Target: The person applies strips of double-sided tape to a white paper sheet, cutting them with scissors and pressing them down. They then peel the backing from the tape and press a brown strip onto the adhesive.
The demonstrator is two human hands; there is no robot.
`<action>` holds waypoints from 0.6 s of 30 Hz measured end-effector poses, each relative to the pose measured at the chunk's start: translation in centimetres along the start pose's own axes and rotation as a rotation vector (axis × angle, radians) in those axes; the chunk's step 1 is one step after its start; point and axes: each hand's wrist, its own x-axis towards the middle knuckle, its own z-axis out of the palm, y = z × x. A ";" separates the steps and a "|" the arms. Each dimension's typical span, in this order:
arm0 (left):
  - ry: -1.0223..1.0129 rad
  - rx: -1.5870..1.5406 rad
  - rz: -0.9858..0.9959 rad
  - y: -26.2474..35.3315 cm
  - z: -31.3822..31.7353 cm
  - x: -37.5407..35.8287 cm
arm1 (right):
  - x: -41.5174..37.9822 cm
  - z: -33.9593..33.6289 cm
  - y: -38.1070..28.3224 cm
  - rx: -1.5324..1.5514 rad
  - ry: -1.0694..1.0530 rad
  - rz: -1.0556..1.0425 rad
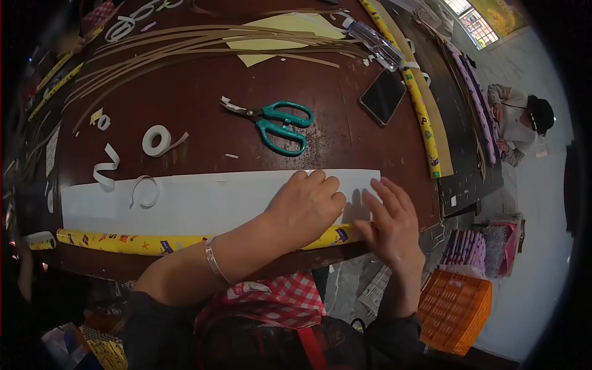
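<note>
A long sheet of white paper (pixel 203 200) lies near the table's front edge, its near side running into a yellow patterned paper roll (pixel 135 243). Over the right part of the sheet, my left hand (pixel 308 206) is closed with the knuckles up; whatever its fingers hold is hidden. My right hand (pixel 394 225) is open, fingers spread, at the sheet's right end beside the roll. Teal-handled scissors (pixel 283 126) rest beyond the sheet, blades slightly apart. To their left is a roll of white tape (pixel 156 140) with a loose end.
Long brown strips (pixel 203 43) lie across yellow paper (pixel 290 28) at the back. A phone (pixel 382 97), a clear plastic bottle (pixel 376 44) and another yellow roll (pixel 422 123) are at the right. An orange crate (pixel 456 308) stands below right; another person (pixel 521 120) sits beyond.
</note>
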 end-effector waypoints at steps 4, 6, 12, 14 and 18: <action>0.048 -0.010 -0.009 0.0 0.0 -0.1 | 0.5 2.2 -2.3 0.202 -0.021 -0.017; 0.047 -0.033 -0.024 -0.1 -0.1 -0.2 | 0.5 3.1 -2.3 0.231 -0.012 -0.004; 0.006 -0.024 -0.233 -2.2 -4.8 -0.5 | 0.4 3.4 -2.0 0.226 0.008 -0.032; 0.014 -0.012 -0.372 -3.2 -6.8 -1.2 | 0.5 3.3 -2.0 0.222 0.006 -0.031; -0.131 -0.061 -0.509 -4.0 -7.8 -2.2 | 0.6 3.5 -2.1 0.233 0.019 -0.026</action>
